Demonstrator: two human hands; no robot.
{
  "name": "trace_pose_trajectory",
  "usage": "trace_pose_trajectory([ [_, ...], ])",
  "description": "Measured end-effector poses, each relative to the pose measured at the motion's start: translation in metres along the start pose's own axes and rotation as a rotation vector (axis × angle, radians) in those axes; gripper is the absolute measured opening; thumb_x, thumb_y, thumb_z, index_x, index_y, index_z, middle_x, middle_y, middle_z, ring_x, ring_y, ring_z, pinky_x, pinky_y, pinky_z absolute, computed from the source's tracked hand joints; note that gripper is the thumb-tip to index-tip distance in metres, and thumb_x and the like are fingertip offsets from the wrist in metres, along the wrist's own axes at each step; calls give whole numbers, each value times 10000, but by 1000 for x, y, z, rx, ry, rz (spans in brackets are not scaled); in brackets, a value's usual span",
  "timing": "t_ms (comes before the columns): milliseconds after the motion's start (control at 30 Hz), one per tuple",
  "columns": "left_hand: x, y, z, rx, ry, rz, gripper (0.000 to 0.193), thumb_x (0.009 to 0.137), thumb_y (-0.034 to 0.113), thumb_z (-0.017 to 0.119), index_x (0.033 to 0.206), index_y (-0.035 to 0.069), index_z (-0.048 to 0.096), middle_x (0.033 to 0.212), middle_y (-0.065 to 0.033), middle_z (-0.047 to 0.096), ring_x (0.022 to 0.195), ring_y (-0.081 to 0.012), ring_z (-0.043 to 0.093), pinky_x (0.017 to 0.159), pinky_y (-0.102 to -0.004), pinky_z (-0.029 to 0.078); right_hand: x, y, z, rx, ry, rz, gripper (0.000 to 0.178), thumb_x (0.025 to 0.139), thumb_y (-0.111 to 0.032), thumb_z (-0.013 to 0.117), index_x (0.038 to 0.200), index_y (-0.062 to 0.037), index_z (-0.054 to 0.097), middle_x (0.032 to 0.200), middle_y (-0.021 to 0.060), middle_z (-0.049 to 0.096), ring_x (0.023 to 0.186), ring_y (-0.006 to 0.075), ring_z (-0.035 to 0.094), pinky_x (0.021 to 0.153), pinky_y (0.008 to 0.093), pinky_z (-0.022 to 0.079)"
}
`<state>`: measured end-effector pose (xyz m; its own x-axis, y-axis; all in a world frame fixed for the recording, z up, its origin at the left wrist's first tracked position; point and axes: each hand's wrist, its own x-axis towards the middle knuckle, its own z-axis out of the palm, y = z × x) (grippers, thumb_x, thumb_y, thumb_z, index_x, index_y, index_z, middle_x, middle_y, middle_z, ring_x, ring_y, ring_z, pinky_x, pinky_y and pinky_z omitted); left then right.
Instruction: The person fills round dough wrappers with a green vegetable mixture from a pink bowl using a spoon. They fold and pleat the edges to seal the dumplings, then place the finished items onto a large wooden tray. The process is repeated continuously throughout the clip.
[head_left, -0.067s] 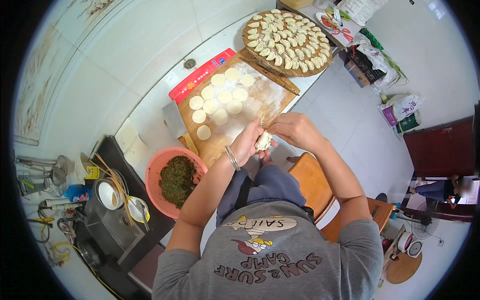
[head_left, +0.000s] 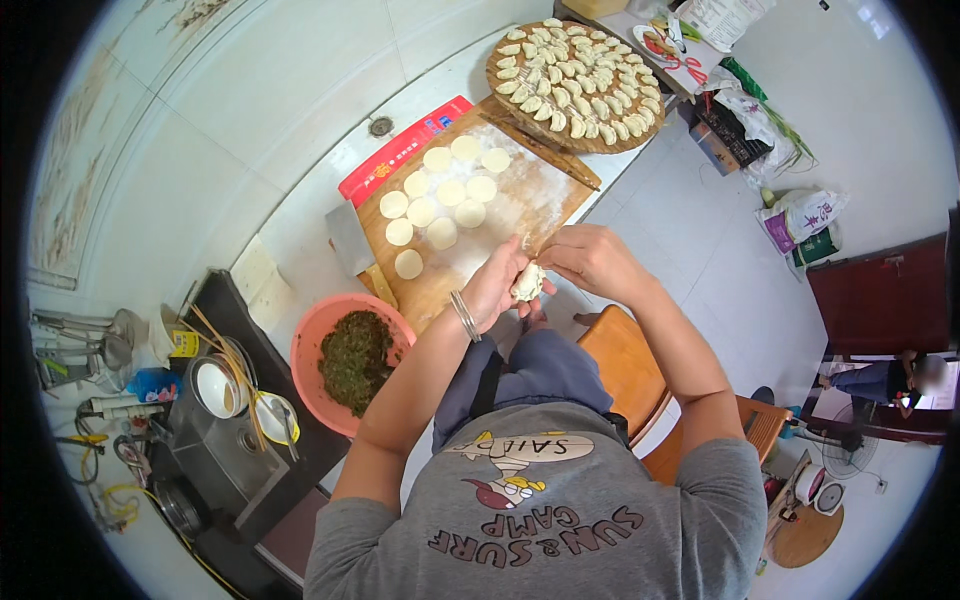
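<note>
A pale, pleated dumpling (head_left: 527, 284) rests in my left hand (head_left: 494, 285), whose fingers curl round it just past the near edge of the wooden board (head_left: 440, 288). From the right, my right hand (head_left: 590, 261) pinches at the dumpling's upper edge; its fingertips are partly hidden. Several round dough wrappers (head_left: 441, 234) lie spread on the floured board. Left of my left forearm stands a pink bowl (head_left: 308, 345) holding a dark green chopped filling (head_left: 352, 362). A cleaver (head_left: 349, 240) lies across the board's left edge.
Behind the board, a round wooden tray (head_left: 575, 147) carries many rows of dumplings. A rolling pin (head_left: 540, 145) lies along the board's far right edge. The sink (head_left: 225, 450) with bowls and chopsticks is at left. An orange wooden chair (head_left: 622, 358) stands by my right forearm. Another person (head_left: 880, 385) is far right.
</note>
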<state>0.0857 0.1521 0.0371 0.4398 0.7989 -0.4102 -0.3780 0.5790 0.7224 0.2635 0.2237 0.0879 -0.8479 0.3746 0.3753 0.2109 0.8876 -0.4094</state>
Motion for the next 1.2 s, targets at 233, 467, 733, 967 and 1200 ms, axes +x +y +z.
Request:
trace_pose_trajectory([
  [233, -1, -1, -1, 13, 1, 11, 753, 912, 629, 202, 1086, -19, 544, 880, -108, 630, 649, -128, 571, 527, -226, 436, 9, -5, -2, -42, -19, -23, 107, 712, -108, 665, 782, -47, 612, 681, 79, 537, 667, 266, 579, 591, 373, 473],
  [467, 22, 8, 5, -104, 105, 101, 716, 934, 573, 192, 1082, -32, 544, 883, -133, 632, 660, -158, 572, 557, -250, 437, 11, 17, -6, -126, -45, 28, 127, 719, -105, 671, 828, -46, 645, 693, 85, 566, 671, 269, 592, 580, 366, 481],
  [733, 59, 30, 28, -359, 165, 391, 695, 955, 529, 183, 1252, -34, 463, 1102, -142, 596, 842, -174, 588, 685, -269, 463, 4, 35, -19, 254, 312, 512, 90, 773, -98, 680, 822, -28, 707, 738, 112, 640, 618, 226, 615, 561, 303, 492],
  [967, 97, 30, 50, -274, 213, 533, 653, 970, 489, 188, 1286, -21, 445, 1188, -174, 565, 1034, -209, 575, 864, -317, 455, -4, 54, -17, 298, 454, 581, 106, 740, -95, 706, 802, -11, 687, 743, 116, 643, 629, 245, 622, 557, 319, 495],
  [1200, 109, 24, 55, -189, 213, 537, 629, 980, 456, 189, 1301, -30, 427, 1207, -175, 548, 1118, -219, 530, 989, -339, 384, -14, 59, -13, 81, 518, 475, 77, 740, -45, 675, 807, -13, 655, 783, 115, 634, 701, 285, 617, 612, 354, 497],
])
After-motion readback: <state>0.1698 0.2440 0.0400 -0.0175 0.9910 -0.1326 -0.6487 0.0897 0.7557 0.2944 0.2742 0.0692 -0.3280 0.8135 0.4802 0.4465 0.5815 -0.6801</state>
